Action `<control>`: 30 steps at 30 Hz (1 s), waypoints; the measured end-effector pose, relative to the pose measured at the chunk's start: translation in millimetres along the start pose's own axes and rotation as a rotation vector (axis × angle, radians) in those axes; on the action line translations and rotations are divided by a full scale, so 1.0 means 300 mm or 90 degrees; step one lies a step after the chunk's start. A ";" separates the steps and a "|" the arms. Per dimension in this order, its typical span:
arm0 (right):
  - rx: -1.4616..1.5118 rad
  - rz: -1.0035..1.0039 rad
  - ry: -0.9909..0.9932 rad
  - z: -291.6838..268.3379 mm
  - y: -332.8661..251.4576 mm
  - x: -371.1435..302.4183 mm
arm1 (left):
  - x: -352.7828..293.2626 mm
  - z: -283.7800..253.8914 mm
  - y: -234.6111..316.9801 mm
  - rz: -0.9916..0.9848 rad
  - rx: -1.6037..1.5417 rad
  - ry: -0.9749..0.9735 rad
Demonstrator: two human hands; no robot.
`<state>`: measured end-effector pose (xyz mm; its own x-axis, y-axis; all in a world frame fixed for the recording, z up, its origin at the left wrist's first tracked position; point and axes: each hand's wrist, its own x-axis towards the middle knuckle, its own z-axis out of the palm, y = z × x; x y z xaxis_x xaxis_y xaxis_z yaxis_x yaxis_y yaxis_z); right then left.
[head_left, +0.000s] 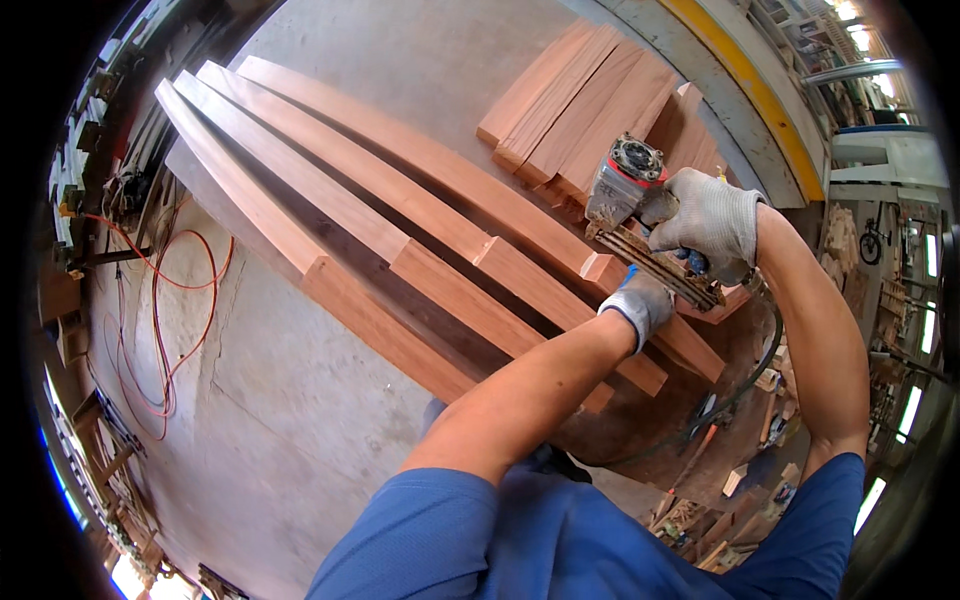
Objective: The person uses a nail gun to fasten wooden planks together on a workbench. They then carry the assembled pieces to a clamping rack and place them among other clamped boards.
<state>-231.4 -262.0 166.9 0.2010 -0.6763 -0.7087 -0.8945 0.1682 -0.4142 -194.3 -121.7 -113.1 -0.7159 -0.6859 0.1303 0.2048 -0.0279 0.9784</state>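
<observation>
My right hand (708,222), in a grey-white work glove, is closed round the handle of a nail gun (622,185) with a grey head, a red band and a long, dirty magazine. The gun's nose hangs over the rightmost long wooden beam (450,180), by a stepped joint (600,268). My left hand (644,300), gloved with blue at the fingers, grips that same beam just behind the joint; the magazine partly hides its fingers. Three similar reddish-brown beams, one of them the leftmost beam (235,185), lie alongside, each with a stepped joint midway.
Beyond the beams lies a stack of wooden boards (590,95). A yellow-edged machine frame (745,85) stands at the far right. A dark air hose (745,385) trails from the nail gun. Red hose loops (165,330) lie on the concrete floor (260,440). Wood offcuts (735,480) litter the lower right.
</observation>
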 end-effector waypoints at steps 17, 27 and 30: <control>0.003 0.234 -0.098 -0.020 -0.027 0.106 | 0.010 -0.108 0.211 0.025 0.584 -0.392; -0.179 0.247 -0.116 -0.015 -0.102 0.140 | 0.032 -0.166 0.330 0.033 0.671 -0.551; -0.207 0.255 -0.147 -0.015 -0.123 0.161 | 0.018 -0.121 0.246 0.052 0.631 -0.415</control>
<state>-190.4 -304.0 150.7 -0.1299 -0.4238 -0.8964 -0.9886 0.1252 0.0841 -158.8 -153.8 -46.0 -0.9880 -0.1521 -0.0256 -0.1348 0.7704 0.6231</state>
